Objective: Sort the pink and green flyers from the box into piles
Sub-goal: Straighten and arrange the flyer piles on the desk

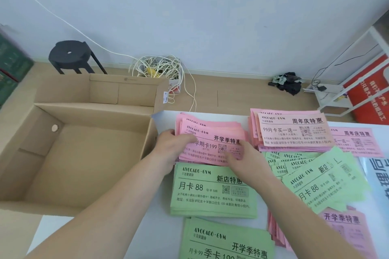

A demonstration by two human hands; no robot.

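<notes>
An open cardboard box (88, 153) sits at the left with nothing visible inside. Both hands are on a pink flyer pile (212, 132) just right of the box. My left hand (172, 145) grips the pile's left edge, thumb on top. My right hand (244, 160) rests on its right part with fingers spread. Below it lies a neat green pile (212, 195), and another green pile (227, 239) sits nearer me. To the right are a second pink pile (292, 130), a loose fan of green flyers (322, 176) and a pink pile (345, 231) at the lower right.
The flyers lie on a white table (54, 229). Beyond it on the floor stand a black stool (71, 54), a tangle of white cables (160, 67), a dark bundle (288, 83) and a white shelf (341, 92) with a red sign (370, 94).
</notes>
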